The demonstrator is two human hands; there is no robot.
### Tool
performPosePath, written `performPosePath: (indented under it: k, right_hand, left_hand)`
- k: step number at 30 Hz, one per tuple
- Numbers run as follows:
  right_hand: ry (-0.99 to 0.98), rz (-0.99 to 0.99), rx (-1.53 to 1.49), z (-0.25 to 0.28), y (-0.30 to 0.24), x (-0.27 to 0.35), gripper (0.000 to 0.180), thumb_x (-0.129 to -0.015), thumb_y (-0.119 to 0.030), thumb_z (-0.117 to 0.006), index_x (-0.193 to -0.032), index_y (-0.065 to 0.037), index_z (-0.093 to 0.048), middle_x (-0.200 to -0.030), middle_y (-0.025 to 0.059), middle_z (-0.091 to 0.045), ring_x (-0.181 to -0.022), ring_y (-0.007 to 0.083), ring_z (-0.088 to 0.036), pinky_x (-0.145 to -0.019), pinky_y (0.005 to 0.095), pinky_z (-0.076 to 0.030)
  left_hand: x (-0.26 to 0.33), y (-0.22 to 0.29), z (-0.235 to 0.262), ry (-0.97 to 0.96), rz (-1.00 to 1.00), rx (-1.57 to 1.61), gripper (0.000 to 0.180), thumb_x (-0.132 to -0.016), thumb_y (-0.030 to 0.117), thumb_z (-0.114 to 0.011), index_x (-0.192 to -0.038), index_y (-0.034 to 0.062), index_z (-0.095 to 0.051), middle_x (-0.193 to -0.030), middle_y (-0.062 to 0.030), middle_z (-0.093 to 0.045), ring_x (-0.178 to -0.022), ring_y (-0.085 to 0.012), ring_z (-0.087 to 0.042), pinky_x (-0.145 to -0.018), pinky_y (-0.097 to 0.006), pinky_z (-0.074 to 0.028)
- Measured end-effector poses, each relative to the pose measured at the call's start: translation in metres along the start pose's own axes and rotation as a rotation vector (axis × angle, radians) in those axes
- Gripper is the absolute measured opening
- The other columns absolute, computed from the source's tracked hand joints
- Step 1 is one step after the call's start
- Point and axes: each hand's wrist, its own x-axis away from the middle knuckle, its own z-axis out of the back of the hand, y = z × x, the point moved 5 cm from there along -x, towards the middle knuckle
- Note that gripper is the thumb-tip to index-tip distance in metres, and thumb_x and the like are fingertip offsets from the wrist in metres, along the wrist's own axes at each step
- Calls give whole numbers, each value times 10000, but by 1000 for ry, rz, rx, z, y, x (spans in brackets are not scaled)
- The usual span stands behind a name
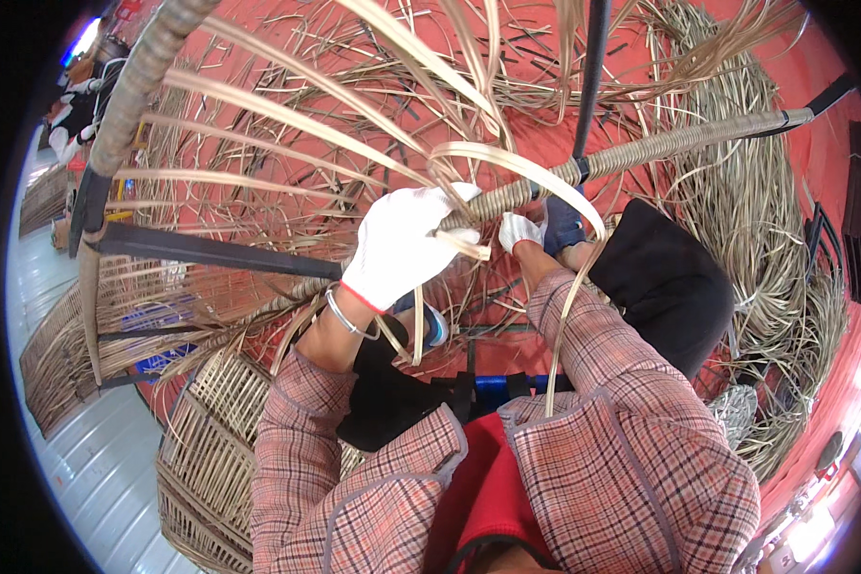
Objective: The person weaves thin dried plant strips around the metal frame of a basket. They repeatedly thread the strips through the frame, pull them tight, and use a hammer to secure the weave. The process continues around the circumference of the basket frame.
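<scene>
A frame bar (679,143) wound with pale woven strip runs from the middle toward the upper right. My left hand (402,239), in a white glove, is closed at the near end of this winding. Its thumb and fingers pinch a flat pale strip (464,246), whose short end sticks out to the right. A long loop of strip (545,177) arches over the bar and hangs down past my right sleeve. My right hand (519,231), also gloved, is below the bar with its fingers curled in; what they hold is hidden.
Stretched strips (297,120) fan out to a wrapped upright (143,86) at the left. A dark crossbar (220,252) reaches toward my left wrist. Loose strips (756,191) pile up on the red floor cover (823,143). A slatted woven piece (210,450) lies at lower left.
</scene>
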Motion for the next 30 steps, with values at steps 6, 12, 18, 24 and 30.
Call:
performPosePath:
  k: [6,12,18,24,30]
  right_hand:
    - [-20,23,-24,-6,1,-14,445,-1015,-279,-439,-1407,-99,-550,-1050,191,-738,-929,394,-720,-778,546,-559]
    - [-43,32,-40,-17,4,-12,453,-1019,-300,-434,-1419,-115,-538,-1083,195,-725,-963,398,-706,-807,544,-548]
    - [-50,48,-46,-18,10,-4,461,-1022,-321,-430,-1431,-132,-527,-1116,198,-713,-997,402,-693,-836,542,-537]
    - [-46,48,-49,-16,15,2,469,-1026,-342,-425,-1443,-148,-515,-1150,202,-700,-1030,406,-680,-865,539,-527]
    - [-46,31,-63,-20,11,-7,477,-1029,-364,-420,-1455,-165,-504,-1183,205,-688,-1064,410,-666,-894,537,-516]
  left_hand:
    - [1,9,11,122,-136,22,464,-770,300,-855,-1176,108,-737,-881,-120,-720,-804,-328,-696,-717,-418,-558]
    - [0,13,9,78,-127,2,423,-755,298,-893,-1067,66,-725,-883,-100,-699,-812,-318,-688,-719,-412,-549]
    - [-1,12,4,39,-105,27,467,-763,263,-888,-1147,56,-723,-887,-117,-713,-810,-313,-695,-731,-409,-552]
    - [-6,10,-1,13,-74,-9,474,-771,242,-867,-1184,60,-721,-914,-136,-729,-829,-325,-703,-751,-400,-557]
    - [-2,15,0,-30,-18,92,468,-784,242,-860,-1190,53,-725,-934,-136,-744,-864,-326,-721,-782,-391,-562]
